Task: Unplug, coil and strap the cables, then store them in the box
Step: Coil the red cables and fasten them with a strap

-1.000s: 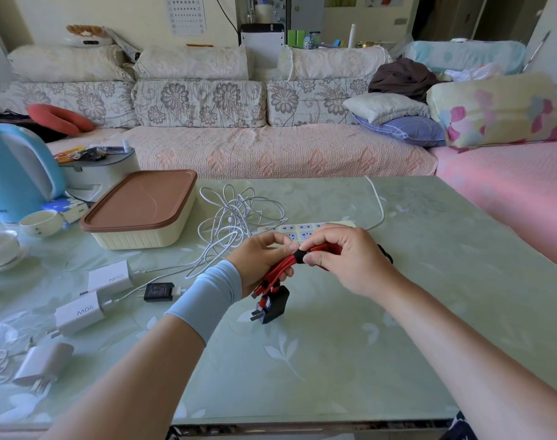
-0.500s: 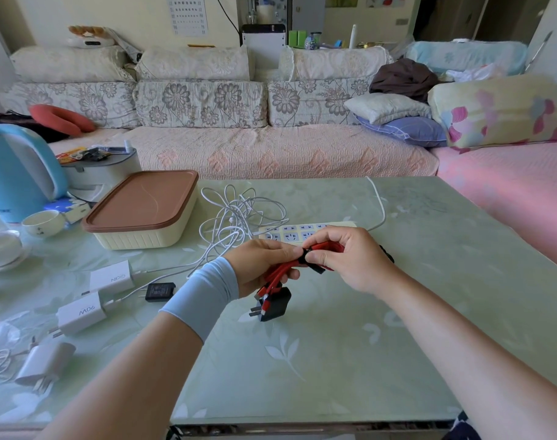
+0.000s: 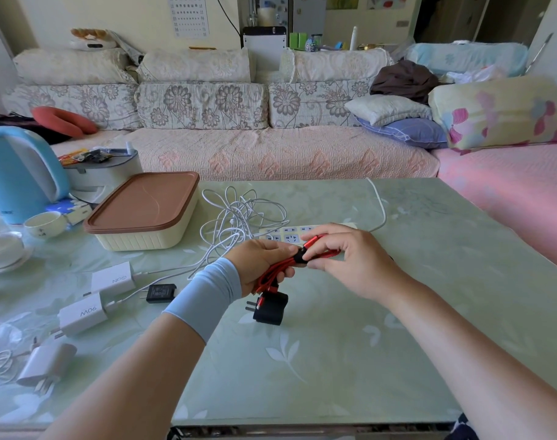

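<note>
1. Nearest on the left of the table (image 3: 334,360), three white chargers (image 3: 82,314) lie loose with their thin leads. A small black adapter (image 3: 160,293) sits just beyond them.
2. At mid-table, both hands hold the red cable (image 3: 275,269) up off the surface. The left hand (image 3: 259,268) has its fingers curled round the near end of the folded coil. The cable's black plug (image 3: 269,308) hangs below that hand; whether it touches the table cannot be told.
3. The right hand (image 3: 350,262) pinches the black strap (image 3: 300,257) between thumb and fingers at the coil's middle, with the far loop tucked under its fingers.
4. The step in hand looks like strapping the red coil. Whether the strap is fastened cannot be told. The next move likely calls for pressing it shut while the left hand keeps the loops bunched.
5. Just beyond the hands lies the power strip (image 3: 286,236), partly hidden by them. A tangle of white cables (image 3: 239,214) spreads on its far left, not yet coiled.
6. Farther left stands the box (image 3: 143,239), its brown lid (image 3: 143,201) on. The lid must come off before the coil goes in.
</note>
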Demonstrator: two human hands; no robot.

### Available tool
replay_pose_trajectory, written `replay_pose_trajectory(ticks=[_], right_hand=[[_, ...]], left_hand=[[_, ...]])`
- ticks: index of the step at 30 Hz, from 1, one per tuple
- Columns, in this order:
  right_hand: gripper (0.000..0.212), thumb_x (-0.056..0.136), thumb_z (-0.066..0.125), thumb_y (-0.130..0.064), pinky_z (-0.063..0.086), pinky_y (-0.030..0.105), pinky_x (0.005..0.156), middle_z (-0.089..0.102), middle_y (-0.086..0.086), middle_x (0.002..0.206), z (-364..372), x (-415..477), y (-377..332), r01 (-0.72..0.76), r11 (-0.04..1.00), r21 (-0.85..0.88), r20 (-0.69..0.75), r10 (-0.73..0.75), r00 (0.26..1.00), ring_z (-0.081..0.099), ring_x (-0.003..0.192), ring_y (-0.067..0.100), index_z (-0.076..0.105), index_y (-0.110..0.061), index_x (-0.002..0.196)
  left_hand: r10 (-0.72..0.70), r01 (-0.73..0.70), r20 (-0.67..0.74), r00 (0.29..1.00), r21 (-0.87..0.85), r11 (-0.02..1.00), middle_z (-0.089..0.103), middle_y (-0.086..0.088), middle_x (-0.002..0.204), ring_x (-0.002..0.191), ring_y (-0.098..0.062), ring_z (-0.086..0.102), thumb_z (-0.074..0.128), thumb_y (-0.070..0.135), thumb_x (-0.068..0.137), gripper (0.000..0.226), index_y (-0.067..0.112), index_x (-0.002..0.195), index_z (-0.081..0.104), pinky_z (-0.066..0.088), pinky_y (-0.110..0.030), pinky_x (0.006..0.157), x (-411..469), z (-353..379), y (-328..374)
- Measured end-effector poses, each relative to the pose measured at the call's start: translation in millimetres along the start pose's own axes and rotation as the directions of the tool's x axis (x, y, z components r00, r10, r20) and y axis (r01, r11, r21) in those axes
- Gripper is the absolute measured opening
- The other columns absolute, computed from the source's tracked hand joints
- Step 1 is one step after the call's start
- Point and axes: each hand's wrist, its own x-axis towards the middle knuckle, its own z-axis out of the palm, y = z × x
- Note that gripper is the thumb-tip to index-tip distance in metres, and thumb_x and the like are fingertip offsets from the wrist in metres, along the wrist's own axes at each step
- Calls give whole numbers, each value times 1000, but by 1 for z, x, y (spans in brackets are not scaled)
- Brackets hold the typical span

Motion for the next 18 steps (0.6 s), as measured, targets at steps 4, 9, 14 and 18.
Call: replay_pose_trajectory(ticks=[4, 9, 14, 18], right_hand=[[9, 74, 83, -23, 37, 26, 96, 67, -14, 110, 3, 6, 4, 161, 962, -221, -79, -182, 980, 53, 106, 10, 80, -30, 81], [6, 73, 82, -27, 37, 29, 79, 66, -14, 89, 10, 7, 0, 241, 929, -280, 0, -252, 968, 58, 83, 8, 79, -30, 77], [20, 68, 89, -17, 50, 33, 62, 67, -7, 70, 13, 2, 2, -210, 967, 147, -63, 221, 973, 60, 61, 13, 74, -30, 69], [23, 70, 87, -10, 49, 32, 58, 71, -1, 69, 13, 2, -1, -390, 856, 340, 35, 403, 915, 61, 59, 14, 70, -25, 75]], left_hand=[[81, -69, -129, 988, 96, 993, 66, -8, 66, 49, -15, 48, 67, 27, 91, 17, 12, 90, 74, 44, -24, 47, 0, 6, 1], [200, -110, -224, 954, 358, 927, 71, -7, 65, 46, -13, 45, 68, 31, 85, 17, 16, 81, 74, 42, -18, 46, -1, 18, 3], [219, -157, -153, 964, 339, 928, 74, -9, 74, 48, -13, 51, 65, 23, 91, 15, 11, 91, 74, 44, -17, 45, -5, 15, 4], [221, -192, -80, 972, 270, 944, 75, -13, 80, 61, -20, 67, 61, 16, 93, 15, 8, 93, 73, 53, -24, 56, -5, 10, 3]])
